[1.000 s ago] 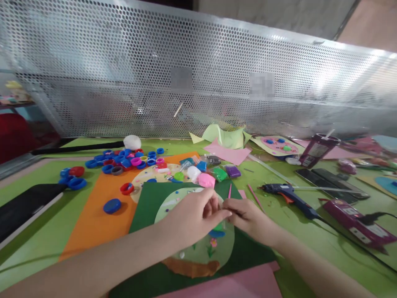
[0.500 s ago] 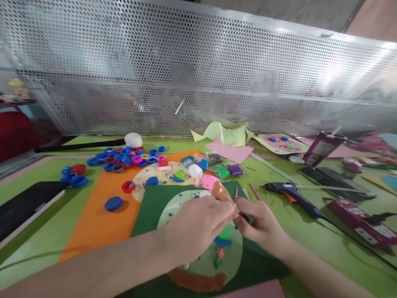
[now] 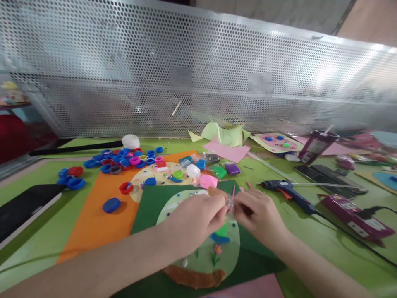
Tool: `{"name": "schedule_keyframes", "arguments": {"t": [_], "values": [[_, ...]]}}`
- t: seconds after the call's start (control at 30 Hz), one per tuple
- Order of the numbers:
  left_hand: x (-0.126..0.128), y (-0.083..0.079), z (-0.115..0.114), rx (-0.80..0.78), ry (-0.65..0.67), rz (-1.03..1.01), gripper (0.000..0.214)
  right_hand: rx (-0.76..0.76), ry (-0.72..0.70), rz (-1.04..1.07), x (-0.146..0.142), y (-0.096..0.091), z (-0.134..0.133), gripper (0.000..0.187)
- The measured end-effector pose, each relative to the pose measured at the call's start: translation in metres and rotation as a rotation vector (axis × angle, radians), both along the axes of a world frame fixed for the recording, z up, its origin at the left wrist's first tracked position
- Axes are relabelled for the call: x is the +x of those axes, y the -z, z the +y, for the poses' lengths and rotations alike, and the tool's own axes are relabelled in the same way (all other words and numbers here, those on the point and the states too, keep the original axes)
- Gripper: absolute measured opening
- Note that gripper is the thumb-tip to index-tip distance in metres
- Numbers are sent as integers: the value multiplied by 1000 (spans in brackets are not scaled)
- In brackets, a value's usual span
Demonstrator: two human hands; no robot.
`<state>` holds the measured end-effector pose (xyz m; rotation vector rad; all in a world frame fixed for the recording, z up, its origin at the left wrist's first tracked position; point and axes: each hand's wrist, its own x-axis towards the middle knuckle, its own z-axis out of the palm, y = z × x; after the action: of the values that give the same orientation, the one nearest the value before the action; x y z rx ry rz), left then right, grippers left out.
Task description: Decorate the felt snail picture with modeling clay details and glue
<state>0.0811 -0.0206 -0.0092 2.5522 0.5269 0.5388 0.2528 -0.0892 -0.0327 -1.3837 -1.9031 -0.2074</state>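
Observation:
My left hand (image 3: 197,217) is closed round a small clear bag of brown modelling clay (image 3: 214,191), mostly hidden by its fingers. My right hand (image 3: 260,213) pinches the crumpled clear plastic of the same bag just to the right. Both hands hover over a pale green paper circle (image 3: 173,252) on a dark green sheet (image 3: 145,231). Stuck to the circle are a brown clay strip (image 3: 195,278), a pink clay flower (image 3: 217,249) and a blue and green clay shape (image 3: 221,239). Beyond the hands lies a pink clay lump (image 3: 208,181).
Several bottle caps (image 3: 114,159) are heaped at the back left, one blue cap (image 3: 111,205) lying nearer. A glue gun (image 3: 290,192), a purple power strip (image 3: 356,219), phones (image 3: 331,178) and a purple cup (image 3: 318,145) stand or lie right. A perforated metal panel (image 3: 198,49) rises behind.
The hands have drawn slightly apart, stretching clear plastic between them. The brown clay, plainly visible before, is now mostly covered by the left hand. The view has shifted slightly.

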Motion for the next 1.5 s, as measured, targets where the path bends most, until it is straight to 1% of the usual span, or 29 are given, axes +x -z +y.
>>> {"name": "schedule_keyframes", "arguments": {"t": [0.07, 0.1, 0.17, 0.2, 0.23, 0.27, 0.3, 0.33, 0.4, 0.47, 0.53, 0.6, 0.63, 0.7, 0.8, 0.87, 0.97, 1.07, 1.23, 1.33, 1.4, 1.5], "values": [[-1, -4, 3, -18, -48, 14, 24, 8, 25, -18, 5, -3, 0, 24], [-1, -7, 4, -29, -63, 13, 23, 9, 15, -23, 7, -4, 0, 22], [-1, -11, 6, -53, -68, 1, 22, 9, -46, -46, 8, -5, 0, 8], [-2, -12, 7, -64, -59, -7, 22, 9, -82, -68, 9, -5, 1, 21], [-2, -13, 7, -73, -43, -12, 23, 7, -117, -97, 9, -3, 2, 40], [-3, -14, 8, -76, -25, -16, 23, 1, -147, -127, 10, -2, 4, 54], [-3, -14, 9, -74, -8, -19, 24, -9, -167, -152, 11, 0, 5, 59], [-4, -14, 10, -67, 4, -24, 24, -22, -173, -166, 12, 1, 7, 55], [-5, -14, 12, -47, 6, -39, 24, -37, -155, -160, 15, 4, 9, 39], [-6, -12, 15, -29, -29, -70, 23, -38, -108, -140, 18, 4, 10, 26], [-6, -9, 16, -5, -89, -136, 17, -42, -65, -123, 18, 4, 10, 23], [-5, -5, 16, 27, -148, -240, 7, -52, -43, -106, 16, 3, 10, 24], [-5, -4, 16, 40, -157, -290, 10, -58, -40, -98, 15, 3, 9, 25], [-4, -1, 15, 54, -126, -352, 26, -64, -44, -85, 14, 3, 9, 25], [-4, -1, 12, 18, -67, -353, 52, -62, -47, -77, 13, 3, 9, 24], [-4, -3, 11, -49, -88, -344, 67, -54, -43, -75, 14, 3, 9, 23], [-5, -3, 10, -121, -128, -353, 80, -47, -49, -72, 14, 3, 8, 23], [-5, -1, 11, -113, -136, -352, 85, -53, -59, -64, 14, 3, 8, 25], [-4, 3, 12, -96, -113, -328, 83, -76, -44, -31, 13, 4, 9, 26], [-3, 3, 12, -107, -125, -308, 82, -99, -40, -18, 12, 6, 10, 26], [-2, 5, 11, -102, -143, -286, 82, -112, -43, -11, 11, 6, 11, 26], [-1, 8, 11, -84, -126, -272, 83, -137, -65, 6, 12, 5, 11, 26]]}}
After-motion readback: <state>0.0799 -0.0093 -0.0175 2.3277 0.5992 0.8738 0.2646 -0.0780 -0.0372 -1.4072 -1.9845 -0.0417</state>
